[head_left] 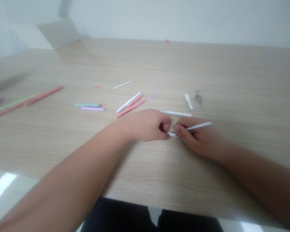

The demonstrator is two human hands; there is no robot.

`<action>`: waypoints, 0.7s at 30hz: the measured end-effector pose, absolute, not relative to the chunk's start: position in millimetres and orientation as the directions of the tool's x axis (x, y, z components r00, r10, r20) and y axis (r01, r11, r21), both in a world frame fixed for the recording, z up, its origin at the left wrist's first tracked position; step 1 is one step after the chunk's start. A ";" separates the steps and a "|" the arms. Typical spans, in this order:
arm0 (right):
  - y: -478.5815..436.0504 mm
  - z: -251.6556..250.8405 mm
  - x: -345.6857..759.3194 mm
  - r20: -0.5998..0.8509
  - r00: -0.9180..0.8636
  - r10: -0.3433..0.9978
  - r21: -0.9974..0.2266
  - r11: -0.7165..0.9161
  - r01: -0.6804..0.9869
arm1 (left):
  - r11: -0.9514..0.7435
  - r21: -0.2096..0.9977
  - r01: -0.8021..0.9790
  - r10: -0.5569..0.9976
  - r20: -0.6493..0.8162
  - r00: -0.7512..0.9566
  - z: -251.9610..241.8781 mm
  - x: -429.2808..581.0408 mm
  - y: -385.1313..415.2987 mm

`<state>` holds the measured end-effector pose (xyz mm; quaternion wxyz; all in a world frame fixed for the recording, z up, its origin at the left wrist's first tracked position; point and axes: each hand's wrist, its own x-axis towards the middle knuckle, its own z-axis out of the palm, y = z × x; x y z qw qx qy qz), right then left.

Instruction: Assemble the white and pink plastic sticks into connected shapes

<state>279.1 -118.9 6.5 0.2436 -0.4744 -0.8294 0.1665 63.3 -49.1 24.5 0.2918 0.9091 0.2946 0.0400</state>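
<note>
Two hands meet near the middle of the table (pixel 207 74), close to its near edge, both on one thin white pen (pixel 200 126). The left hand (pixel 145 125) is curled almost into a fist, and its thumb and forefinger pinch the pen's left end, where a small white bit shows between the fingertips. The right hand (pixel 200 141) is also closed, with its fingers wrapped round the pen's middle, so the rest of the shaft sticks out to the right past the knuckles, tilted slightly up off the wood. The blur hides whether the pen is one piece or two at the point where the hands touch. Just beyond the hands lies a white rod (pixel 176 113), and farther back are a short white cap (pixel 188 101) and a small dark thing (pixel 198 96) too blurred to name. Left of these, two pink pens (pixel 131 108) lie beside a white barrel (pixel 128 102), all slanted the same way. Farther left, a green pen (pixel 87 105) and a purple pen (pixel 93 109) lie side by side. A thin white stick (pixel 122 84) lies behind them. Well apart at the far left, long pink sticks (pixel 38 96) and a green stick (pixel 14 103) lie together.
</note>
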 end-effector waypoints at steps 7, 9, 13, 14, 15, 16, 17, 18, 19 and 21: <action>-117.5 6.2 279.6 0.267 -0.446 0.854 -0.512 0.518 0.686 | -0.670 0.542 0.508 0.555 -0.090 0.827 24.2 63.5 -49.1; -117.3 5.6 279.8 0.269 -0.442 0.856 -0.511 0.516 0.688 | -0.667 0.540 0.514 0.560 -0.092 0.824 24.2 63.6 -49.2; -117.5 5.5 279.6 0.262 -0.428 0.865 -0.523 0.500 0.690 | -0.659 0.539 0.525 0.565 -0.106 0.818 25.6 64.1 -49.5; -117.7 5.7 279.4 0.261 -0.426 0.866 -0.527 0.498 0.689 | -0.658 0.539 0.525 0.564 -0.109 0.819 26.1 64.2 -49.6; -117.8 6.0 279.3 0.262 -0.425 0.866 -0.528 0.497 0.689 | -0.658 0.540 0.526 0.563 -0.111 0.819 26.5 64.3 -49.6; -117.9 6.3 279.2 0.264 -0.426 0.866 -0.528 0.499 0.688 | -0.657 0.540 0.527 0.563 -0.113 0.818 26.9 64.3 -49.6; -117.8 6.6 279.1 0.266 -0.428 0.864 -0.527 0.502 0.686 | -0.656 0.540 0.528 0.564 -0.114 0.818 27.0 64.3 -49.6; -117.7 6.8 279.1 0.268 -0.431 0.862 -0.527 0.506 0.683 | -0.655 0.539 0.529 0.566 -0.114 0.817 27.1 64.3 -49.6; -117.5 6.9 279.2 0.268 -0.435 0.860 -0.528 0.509 0.680 | -0.655 0.538 0.530 0.567 -0.112 0.816 27.0 64.3 -49.6; -117.0 6.8 279.3 0.270 -0.438 0.858 -0.530 0.512 0.676 | -0.656 0.536 0.531 0.571 -0.108 0.814 26.6 64.3 -49.7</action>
